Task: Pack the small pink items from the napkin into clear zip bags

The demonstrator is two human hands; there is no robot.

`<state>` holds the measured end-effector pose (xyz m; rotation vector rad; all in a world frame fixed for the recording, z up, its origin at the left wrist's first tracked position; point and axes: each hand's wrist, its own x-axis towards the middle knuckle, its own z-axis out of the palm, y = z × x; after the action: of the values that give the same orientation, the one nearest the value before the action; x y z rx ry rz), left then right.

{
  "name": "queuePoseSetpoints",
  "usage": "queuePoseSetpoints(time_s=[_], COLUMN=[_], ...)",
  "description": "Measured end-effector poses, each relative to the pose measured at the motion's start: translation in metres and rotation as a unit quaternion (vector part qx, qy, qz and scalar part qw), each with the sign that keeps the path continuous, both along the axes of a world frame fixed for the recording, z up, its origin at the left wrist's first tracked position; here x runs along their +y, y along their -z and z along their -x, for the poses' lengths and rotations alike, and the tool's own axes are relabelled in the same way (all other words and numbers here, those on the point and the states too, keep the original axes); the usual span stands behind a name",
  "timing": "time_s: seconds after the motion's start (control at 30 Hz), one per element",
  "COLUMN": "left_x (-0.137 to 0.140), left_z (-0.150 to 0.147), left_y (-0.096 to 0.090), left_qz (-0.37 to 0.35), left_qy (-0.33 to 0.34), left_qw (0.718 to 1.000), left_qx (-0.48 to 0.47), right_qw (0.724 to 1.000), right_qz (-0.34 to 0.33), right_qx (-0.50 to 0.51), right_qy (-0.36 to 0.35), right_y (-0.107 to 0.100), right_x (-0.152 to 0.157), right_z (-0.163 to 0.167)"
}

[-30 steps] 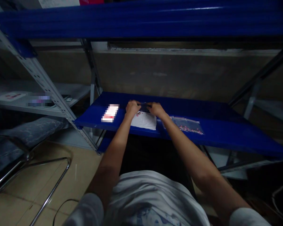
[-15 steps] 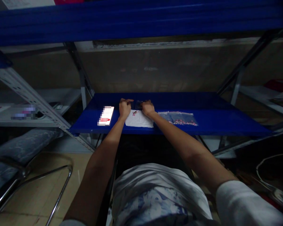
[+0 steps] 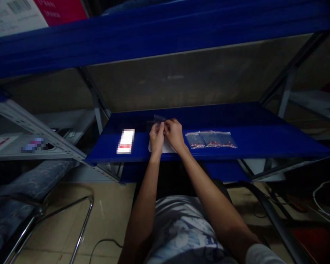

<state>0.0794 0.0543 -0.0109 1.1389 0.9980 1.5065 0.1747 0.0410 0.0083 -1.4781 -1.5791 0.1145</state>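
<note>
Above a white cloth or sheet (image 3: 168, 148), my left hand (image 3: 156, 138) and my right hand (image 3: 175, 133) meet, fingers pinched together. A small clear plastic zip bag (image 3: 159, 118) sticks up between and behind their fingertips, held by both. The hands cover most of the white piece and whatever lies on it. Right of my right hand, clear zip bags (image 3: 218, 140) with small red and pinkish pieces along their bottoms lie flat on the blue shelf (image 3: 264, 137).
A lit phone (image 3: 125, 141) lies on the shelf's left side. Overhead runs a blue upper shelf (image 3: 165, 36), bearing a red and white box (image 3: 38, 14). Slanted metal posts (image 3: 44, 128) flank the space. A metal-framed chair (image 3: 82, 227) stands at lower left.
My hands have come together over the white piece, and the small zip bag now stands up between their fingers. The pinkish items seen on the white piece are now hidden. The view has shifted.
</note>
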Motion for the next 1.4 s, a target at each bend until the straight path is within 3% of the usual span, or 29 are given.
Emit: queuePoseSetpoints(time_s=[0.17, 0.3, 0.4, 0.53, 0.7, 0.97, 1.07, 1.2, 1.3, 1.4], left_x=[-0.007, -0.013, -0.016, -0.017, -0.020, -0.044, -0.056, -0.074, -0.100, -0.139], left_z=[0.004, 0.019, 0.028, 0.040, 0.055, 0.071, 0.077, 0.069, 0.048, 0.027], left_y=[0.002, -0.005, -0.012, -0.018, -0.025, -0.029, -0.027, -0.022, -0.006, 0.031], left_qz=[-0.007, 0.035, 0.066, 0.112, 0.111, 0.121, 0.118, 0.113, 0.135, 0.182], left_qy=[-0.020, 0.073, 0.159, 0.192, 0.185, 0.134, 0.104, 0.074, 0.170, 0.363], left_qw=[1.000, 0.997, 0.985, 0.974, 0.975, 0.983, 0.987, 0.991, 0.976, 0.913], left_qx=[-0.019, -0.009, 0.006, 0.041, 0.054, 0.032, 0.022, -0.001, 0.018, 0.045], right_qw=[0.992, 0.971, 0.955, 0.930, 0.919, 0.917, 0.906, 0.871, 0.857, 0.866], right_qz=[0.007, 0.028, 0.060, 0.100, 0.092, 0.154, 0.127, 0.049, -0.004, -0.035], right_qx=[0.107, 0.232, 0.278, 0.333, 0.369, 0.348, 0.385, 0.485, 0.515, 0.498], right_qy=[-0.062, -0.043, -0.081, -0.118, -0.109, -0.120, -0.118, -0.063, -0.025, -0.012], right_y=[0.001, 0.002, -0.001, -0.008, -0.012, -0.017, -0.009, 0.003, 0.006, 0.002], right_x=[-0.008, -0.004, -0.004, -0.008, -0.012, -0.026, -0.035, -0.045, -0.048, -0.048], right_z=[0.000, -0.018, -0.031, -0.038, -0.040, -0.039, -0.030, -0.017, -0.015, -0.019])
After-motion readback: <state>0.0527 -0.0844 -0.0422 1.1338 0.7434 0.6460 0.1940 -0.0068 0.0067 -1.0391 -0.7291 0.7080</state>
